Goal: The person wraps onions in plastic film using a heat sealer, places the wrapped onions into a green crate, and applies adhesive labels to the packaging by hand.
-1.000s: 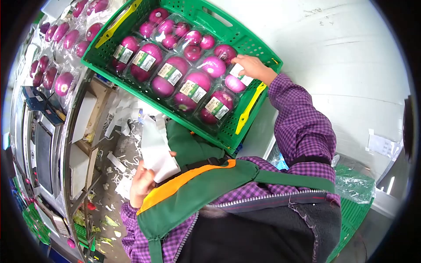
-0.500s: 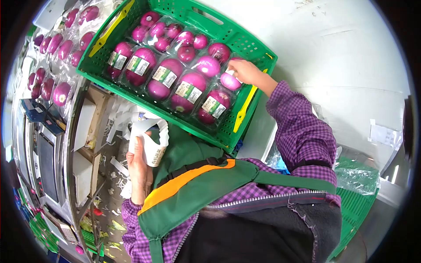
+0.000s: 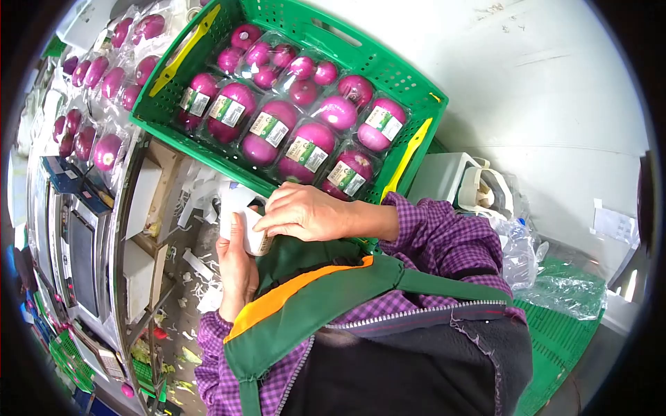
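My left hand (image 3: 238, 267) is wrapped round a roll of labels (image 3: 239, 220) with printing on its lower side. My right hand (image 3: 302, 213) reaches across to it, thumb and fingers pinched at the roll's edge on a label (image 3: 265, 242), which is mostly hidden. Just beyond both hands is a green crate (image 3: 260, 182) of purple onions in clear plastic packs. A front-row onion pack (image 3: 346, 176) lies close to my right hand and bears a green and white label. At the crate's right end, another onion pack (image 3: 383, 125) carries a label too.
More wrapped onions (image 3: 107, 151) lie on the counter to the left, above a metal scale-like machine (image 3: 82, 260). Paper strips and scraps (image 3: 201, 270) litter the floor. A white box (image 3: 438, 177), clear plastic wrap (image 3: 517, 256) and a green crate (image 3: 562, 333) are at the right.
My right hand has left the onion pack at the crate's right end, which now shows a label, and has come down to the label roll. My left hand keeps its hold.
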Available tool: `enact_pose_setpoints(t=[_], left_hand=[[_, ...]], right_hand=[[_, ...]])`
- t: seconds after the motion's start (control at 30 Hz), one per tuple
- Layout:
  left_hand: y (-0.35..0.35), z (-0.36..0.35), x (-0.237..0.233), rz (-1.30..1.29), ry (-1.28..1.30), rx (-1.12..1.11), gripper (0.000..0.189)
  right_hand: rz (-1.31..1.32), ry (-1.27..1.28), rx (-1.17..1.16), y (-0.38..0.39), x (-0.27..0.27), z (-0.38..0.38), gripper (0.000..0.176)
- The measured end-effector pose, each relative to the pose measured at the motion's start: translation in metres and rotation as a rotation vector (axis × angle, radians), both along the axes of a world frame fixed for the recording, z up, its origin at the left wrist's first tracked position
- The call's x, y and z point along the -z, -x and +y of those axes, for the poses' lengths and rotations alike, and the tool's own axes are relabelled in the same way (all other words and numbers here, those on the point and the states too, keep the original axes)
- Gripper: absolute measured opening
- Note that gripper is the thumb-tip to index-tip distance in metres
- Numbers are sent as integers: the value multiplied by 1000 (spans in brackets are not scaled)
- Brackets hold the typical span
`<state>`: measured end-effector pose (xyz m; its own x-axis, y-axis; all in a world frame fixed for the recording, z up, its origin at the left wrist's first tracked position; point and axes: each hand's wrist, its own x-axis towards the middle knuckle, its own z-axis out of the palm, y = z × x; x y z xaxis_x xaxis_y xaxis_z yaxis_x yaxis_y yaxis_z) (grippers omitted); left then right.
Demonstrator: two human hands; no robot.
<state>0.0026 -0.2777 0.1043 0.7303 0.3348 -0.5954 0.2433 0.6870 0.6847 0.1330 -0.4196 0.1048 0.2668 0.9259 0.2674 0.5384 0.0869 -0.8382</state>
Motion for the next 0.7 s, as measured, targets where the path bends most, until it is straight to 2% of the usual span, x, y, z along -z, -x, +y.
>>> enact_pose_setpoints(t=[0.13, 0.2, 0.27, 0.3, 0.33, 0.37, 0.43, 0.47, 0.5, 0.53, 0.57, 0.63, 0.67, 0.7], left_hand=[[4, 0, 7, 51, 10, -87, 32], [3, 8, 13, 66, -13, -196, 35], [10, 29, 29, 51, -61, -347, 37], [14, 38, 35, 43, -68, -420, 37], [9, 39, 15, 38, -15, -447, 35], [18, 45, 14, -3, 30, -363, 36], [19, 38, -14, 80, 67, -320, 39], [31, 37, -16, -30, -64, -67, 42], [29, 25, -40, 63, -7, -47, 47], [31, 23, -37, 50, 198, -17, 50], [33, 21, -34, 35, 402, 15, 53], [32, 10, -54, 219, 442, 89, 61], [32, 13, -52, 235, 470, 182, 64], [34, 10, -55, 237, 469, 178, 64]], right_hand=[[-71, -17, 18, 3, 0, -6, 19], [375, -104, 51, -1, -2, -7, 19], [519, -73, 154, -32, -18, -21, 15], [754, -21, 248, -57, -17, -32, 13], [613, 17, 367, -88, -12, -43, 13], [550, 149, 532, -120, 0, -58, 14], [473, 215, 521, -177, 32, -83, 22], [471, 214, 517, -196, 43, -90, 22], [298, 390, 518, -212, 52, -95, 25], [121, 562, 513, -222, 60, -95, 29], [120, 559, 507, -229, 71, -93, 29], [-249, 577, 392, -237, 86, -87, 32], [-220, 691, 385, -239, 94, -86, 42], [-219, 689, 382, -239, 93, -86, 42]])
